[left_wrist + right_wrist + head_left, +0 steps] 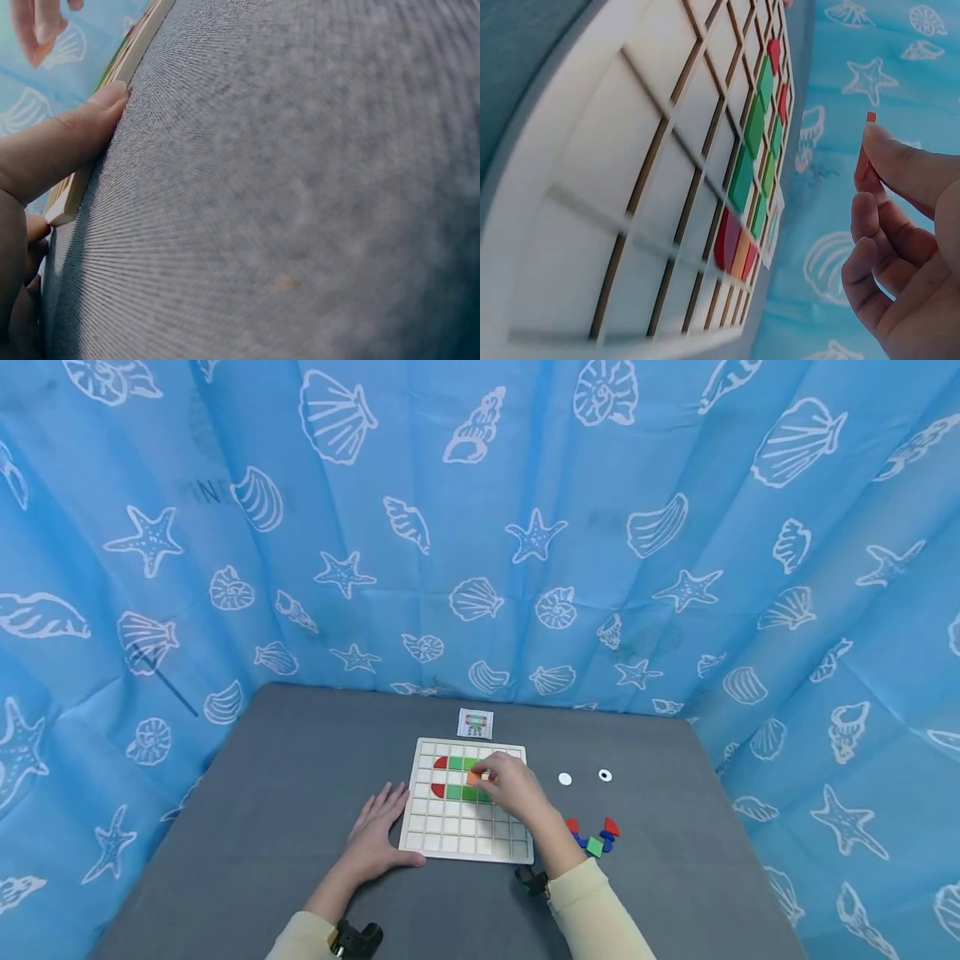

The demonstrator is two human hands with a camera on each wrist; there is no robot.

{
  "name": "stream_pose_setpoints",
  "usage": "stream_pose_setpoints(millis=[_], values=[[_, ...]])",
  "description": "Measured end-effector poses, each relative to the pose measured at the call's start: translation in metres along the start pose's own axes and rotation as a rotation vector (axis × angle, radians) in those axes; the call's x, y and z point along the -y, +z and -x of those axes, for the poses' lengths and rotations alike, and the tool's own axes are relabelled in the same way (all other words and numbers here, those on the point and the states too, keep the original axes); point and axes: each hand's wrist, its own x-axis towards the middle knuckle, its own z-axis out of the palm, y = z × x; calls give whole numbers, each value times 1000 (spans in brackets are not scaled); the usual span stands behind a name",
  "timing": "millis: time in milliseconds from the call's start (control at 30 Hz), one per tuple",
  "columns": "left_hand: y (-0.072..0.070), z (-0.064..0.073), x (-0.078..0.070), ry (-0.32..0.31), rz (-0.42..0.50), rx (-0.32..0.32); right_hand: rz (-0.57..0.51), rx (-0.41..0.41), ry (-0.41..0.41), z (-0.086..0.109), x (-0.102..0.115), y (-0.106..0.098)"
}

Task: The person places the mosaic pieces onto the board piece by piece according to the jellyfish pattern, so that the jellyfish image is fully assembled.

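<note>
A pale wooden grid board (465,850) lies on the table with two rows of red and green pieces set in its squares. Between thumb and fingertips my right hand (517,789) pinches a thin orange tile (862,161), held up over those rows. Another orange piece (741,256) sits between the red ends of the rows in the right wrist view. My left hand (377,839) lies at the board's near left corner, fingers spread along the left side. Its thumb (79,127) presses the near edge.
A small printed card (476,724) lies behind the board. To the right are a white disc (566,779) and a white disc with a dark centre (605,775). Nearer, beside my right forearm, is a cluster of red, blue and green pieces (595,846). A blue shell-patterned curtain (480,527) hangs behind.
</note>
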Motion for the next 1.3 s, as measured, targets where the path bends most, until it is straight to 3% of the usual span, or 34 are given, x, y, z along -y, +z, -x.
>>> stream_pose_setpoints(millis=[233, 433, 667, 833, 1300], values=[[-2, 0, -3, -9, 6, 17, -36, 52, 28, -24, 12, 20], [-2, 1, -4, -10, 2, 24, -9, 91, 86, -39, 15, 38], [-3, 1, -4, -10, 6, 17, 47, 132, 99, -51, 19, 50], [-3, 1, -4, -14, -2, 12, 84, 154, 83, -55, 24, 53], [-3, 0, -4, -17, 3, 22, 60, 92, 85, -54, 23, 54]])
